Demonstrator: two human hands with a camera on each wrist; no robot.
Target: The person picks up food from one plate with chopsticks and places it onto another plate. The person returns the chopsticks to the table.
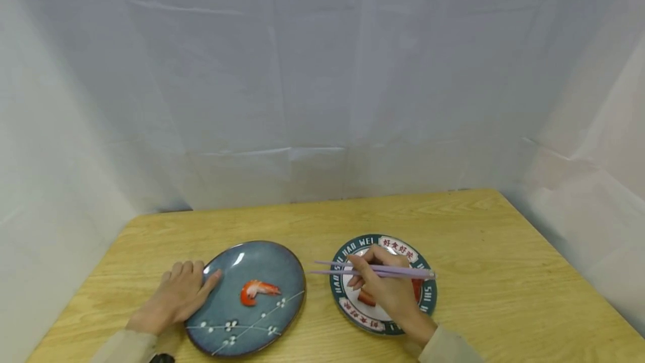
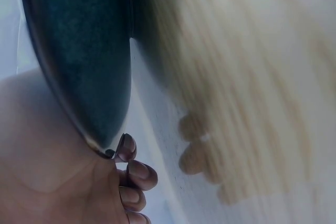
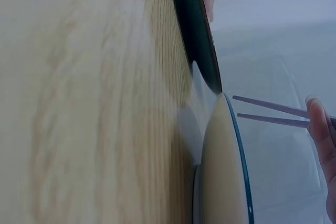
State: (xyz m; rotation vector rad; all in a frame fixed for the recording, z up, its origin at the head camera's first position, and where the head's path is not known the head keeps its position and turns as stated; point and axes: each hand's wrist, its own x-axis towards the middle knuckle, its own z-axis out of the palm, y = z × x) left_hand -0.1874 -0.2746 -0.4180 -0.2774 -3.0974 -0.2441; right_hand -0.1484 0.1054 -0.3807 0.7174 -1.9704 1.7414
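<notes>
My left hand holds the left rim of a blue-grey plate decorated with white blossoms, the thumb lying over the edge. In the left wrist view the fingers show curled past the plate's rim. On that plate lies one orange-red shrimp. My right hand grips a pair of lilac chopsticks above a white plate with a dark green lettered rim. Their tips point left, slightly apart, with nothing between them. Beneath the hand, a reddish-brown food piece and something red are partly hidden.
Both plates stand side by side on a light wooden table, a narrow gap between them. White sheeting hangs behind the table and along both sides. A dark band shows near the left wrist.
</notes>
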